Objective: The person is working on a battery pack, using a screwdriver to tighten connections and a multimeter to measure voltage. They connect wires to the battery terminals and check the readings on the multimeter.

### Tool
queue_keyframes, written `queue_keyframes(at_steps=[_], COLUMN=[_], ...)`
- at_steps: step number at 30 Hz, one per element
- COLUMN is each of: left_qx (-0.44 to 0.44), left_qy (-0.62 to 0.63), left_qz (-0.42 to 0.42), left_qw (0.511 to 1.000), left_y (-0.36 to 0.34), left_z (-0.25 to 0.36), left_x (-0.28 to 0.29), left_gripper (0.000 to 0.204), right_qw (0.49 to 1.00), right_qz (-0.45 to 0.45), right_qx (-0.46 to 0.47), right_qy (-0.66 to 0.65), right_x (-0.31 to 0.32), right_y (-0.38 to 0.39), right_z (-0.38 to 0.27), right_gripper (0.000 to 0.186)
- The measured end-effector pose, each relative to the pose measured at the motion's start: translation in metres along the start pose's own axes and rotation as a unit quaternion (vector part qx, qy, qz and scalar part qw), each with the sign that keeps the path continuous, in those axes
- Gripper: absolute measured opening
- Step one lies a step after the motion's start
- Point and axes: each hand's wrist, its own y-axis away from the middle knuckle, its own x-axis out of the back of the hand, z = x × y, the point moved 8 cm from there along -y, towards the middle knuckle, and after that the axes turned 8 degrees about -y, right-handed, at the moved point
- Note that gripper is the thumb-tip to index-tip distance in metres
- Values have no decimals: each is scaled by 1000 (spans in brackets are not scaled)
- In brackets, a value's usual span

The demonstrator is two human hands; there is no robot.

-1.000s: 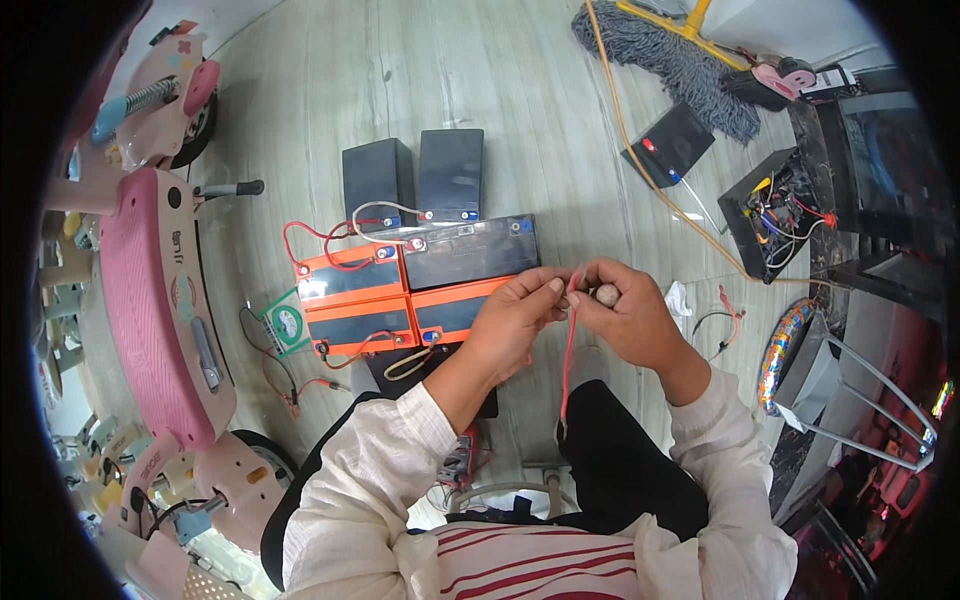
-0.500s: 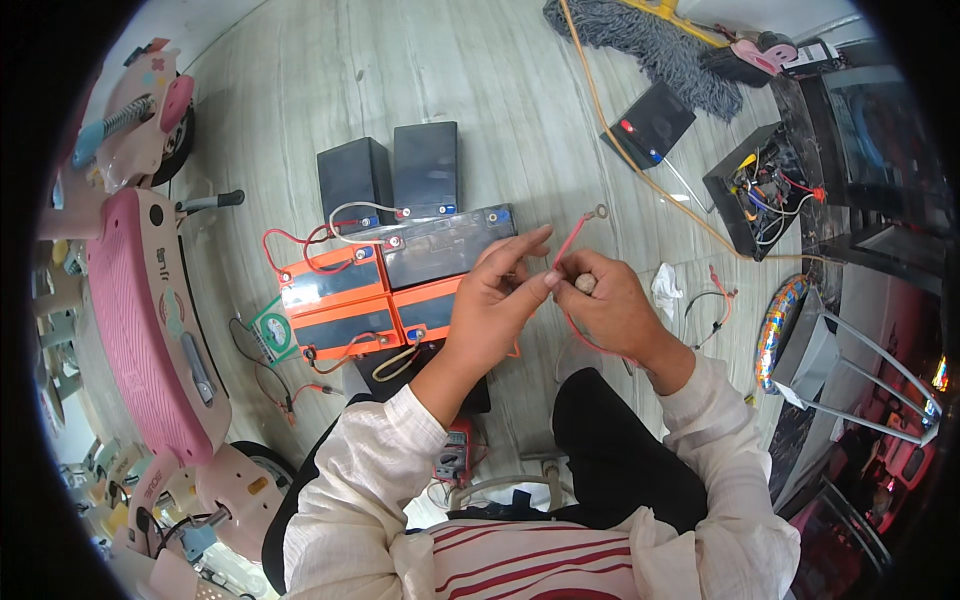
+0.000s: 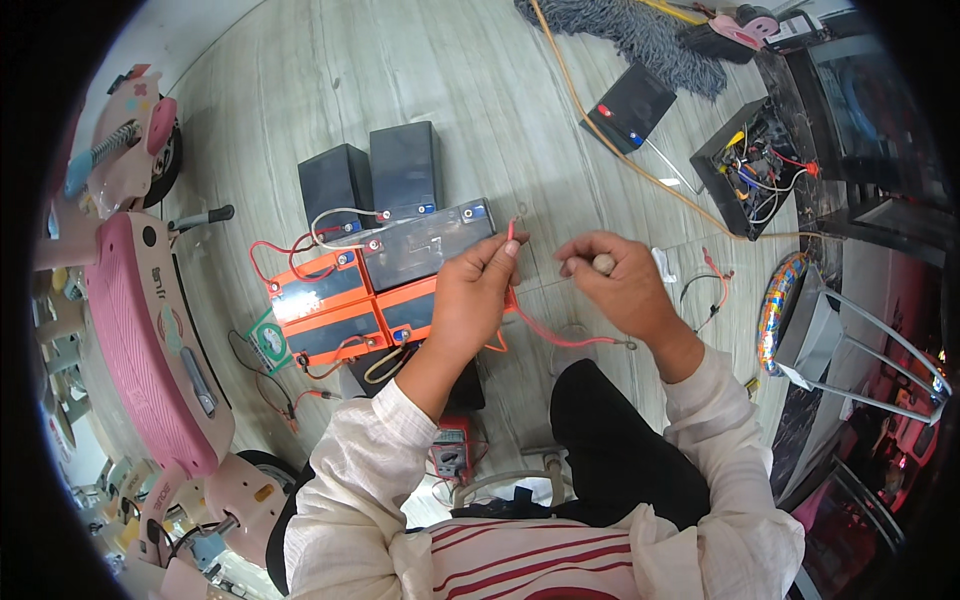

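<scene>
My left hand pinches a thin red wire, whose upper end sticks up above the fingers; the other end, with a metal ring terminal, trails toward my knee. My right hand is closed around a small tool with a rounded wooden handle, a short gap to the right of the wire's tip. Just beyond my left hand sits a cluster of batteries: a dark grey one, orange-topped ones and two black ones, linked by red and white leads.
A red multimeter lies by my left elbow. A pink scooter body lines the left side. Farther off lie a lone black battery, an open black box of wiring, an orange cord and a mop head.
My hands, pressed together on the red wire before, have drawn apart. The right hand moved to the right with the tool; the left keeps the wire, its end now pointing up.
</scene>
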Motion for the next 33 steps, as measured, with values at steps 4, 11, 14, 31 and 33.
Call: queue_keyframes(at_steps=[4,11,14,31,33], left_qx=[11,-13,-17,-26,-28], left_qy=[-10,7,11,50,52], left_qz=[-12,-105,-164,-218,-222], left_qw=[1000,994,986,974,973], left_y=[2,6,13,26,26], left_z=[-9,-6,2,-9,-9], left_x=[-3,-21,-32,-47,-46], left_gripper=[28,31,34,36,37], right_qw=[996,986,985,963,971], right_qz=[25,22,23,41,35], right_qx=[60,79,105,258,230], right_qy=[-53,-143,-137,68,58], right_x=[15,18,11,0,-2], right_y=[0,6,8,12,11], right_z=[-19,-18,-18,-46,-47], right_gripper=[15,14,13,19,19])
